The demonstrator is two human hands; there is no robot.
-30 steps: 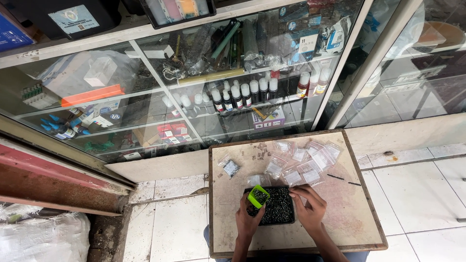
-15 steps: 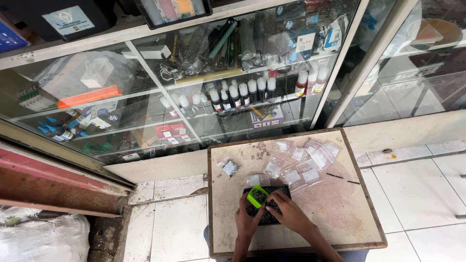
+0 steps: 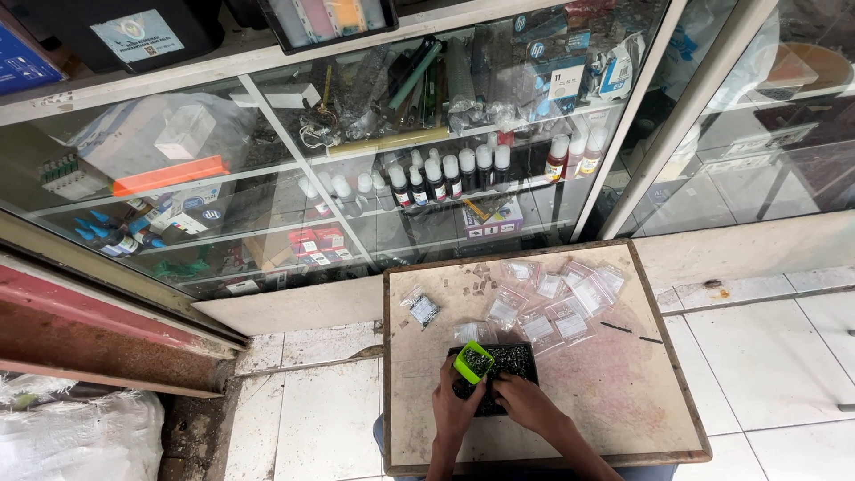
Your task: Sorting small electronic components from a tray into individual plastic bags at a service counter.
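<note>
While your left hand point(image 3: 456, 411) keeps its closed grip on the green scoop point(image 3: 473, 362), your right hand point(image 3: 525, 403) has moved: a second ago it lay on the board to the right of the black tray point(image 3: 515, 358), and it now rests over the tray's near right corner, fingers bent down into it. Whether those fingers pinch any of the small dark parts point(image 3: 508, 359) cannot be told; they are too small and partly hidden. The scoop has held its place at the tray's left edge, tilted, with dark parts showing inside it. Judged from this, both hands have closed on the tray and sorting of its contents is in hand.

Surroundings: the tray sits at the near middle of the wooden board point(image 3: 614, 401). A spread of small clear bags point(image 3: 557, 298) lies just beyond the tray, toward the far right corner; one filled bag point(image 3: 423, 309) lies apart to the left. Two thin dark sticks point(image 3: 630, 332) lie to the right, well clear of your hands. A glass cabinet point(image 3: 356, 178) of bottles and boxes stands beyond the board.

Obstructions: none between hands and tray. The nearest bags touch or almost touch the tray's far edge and could be disturbed.
</note>
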